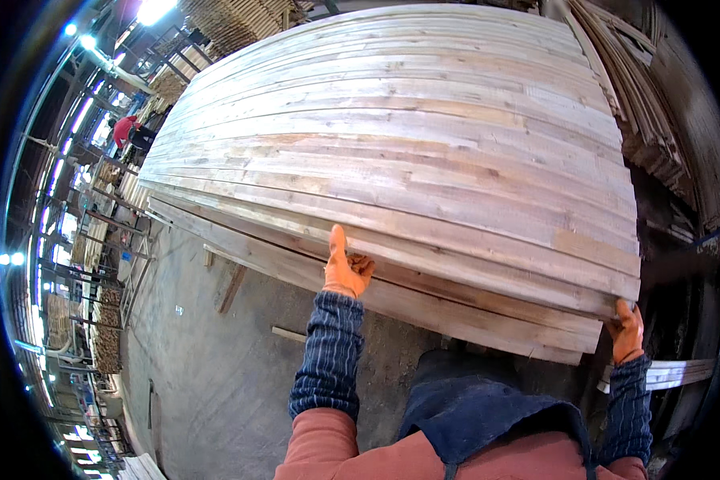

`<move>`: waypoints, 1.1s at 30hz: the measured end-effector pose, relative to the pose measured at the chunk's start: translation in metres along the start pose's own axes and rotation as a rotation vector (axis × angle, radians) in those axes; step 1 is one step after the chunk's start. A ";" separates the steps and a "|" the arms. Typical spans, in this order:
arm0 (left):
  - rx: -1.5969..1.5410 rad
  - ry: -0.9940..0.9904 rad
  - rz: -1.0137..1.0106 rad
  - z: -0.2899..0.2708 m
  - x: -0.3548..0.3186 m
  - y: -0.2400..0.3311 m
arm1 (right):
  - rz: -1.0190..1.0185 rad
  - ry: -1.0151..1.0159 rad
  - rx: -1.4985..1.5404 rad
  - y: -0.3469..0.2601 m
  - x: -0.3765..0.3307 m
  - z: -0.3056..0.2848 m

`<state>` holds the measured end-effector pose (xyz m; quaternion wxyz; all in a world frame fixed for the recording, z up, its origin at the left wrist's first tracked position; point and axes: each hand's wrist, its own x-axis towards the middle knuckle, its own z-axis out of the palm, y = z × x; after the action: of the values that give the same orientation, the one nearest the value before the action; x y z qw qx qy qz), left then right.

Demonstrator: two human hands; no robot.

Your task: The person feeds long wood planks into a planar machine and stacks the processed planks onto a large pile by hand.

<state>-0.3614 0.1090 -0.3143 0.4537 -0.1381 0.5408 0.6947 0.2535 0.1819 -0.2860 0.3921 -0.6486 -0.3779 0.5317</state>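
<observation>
A broad stack of long pale wooden boards [392,144] lies in front of me, its planks side by side. Along its near edge runs a long board [488,276] with both my hands on it. My left hand [348,270], in an orange glove, grips its near side about midway, thumb up against the edge and fingers curled below. At the right end, my right hand [628,334], also gloved in orange, closes round the board's corner; some of its fingers are hidden. Below the top layer, a lower board [472,320] juts out toward me.
Bundled boards [652,120] stand at the far right, beside a dark gap. Wood scraps [232,288] lie on the concrete floor [208,360] at left. Racks with timber [106,320] line the left side. A person in a red top [124,130] bends over at far left.
</observation>
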 end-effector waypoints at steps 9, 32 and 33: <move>-0.251 -0.098 -0.029 -0.038 -0.002 0.002 | -0.084 -0.175 -0.407 -0.020 -0.042 0.005; 1.244 -0.831 0.887 -0.028 -0.165 0.024 | 0.110 -1.566 -0.430 0.020 -0.036 0.281; 1.590 -0.685 1.094 -0.008 -0.160 0.049 | 0.129 -1.525 -0.425 0.013 -0.030 0.245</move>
<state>-0.3139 0.0250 -0.1768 0.1649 0.6742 0.6754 0.2492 0.0084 0.1752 -0.3175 -0.1388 -0.1871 -0.5972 0.7675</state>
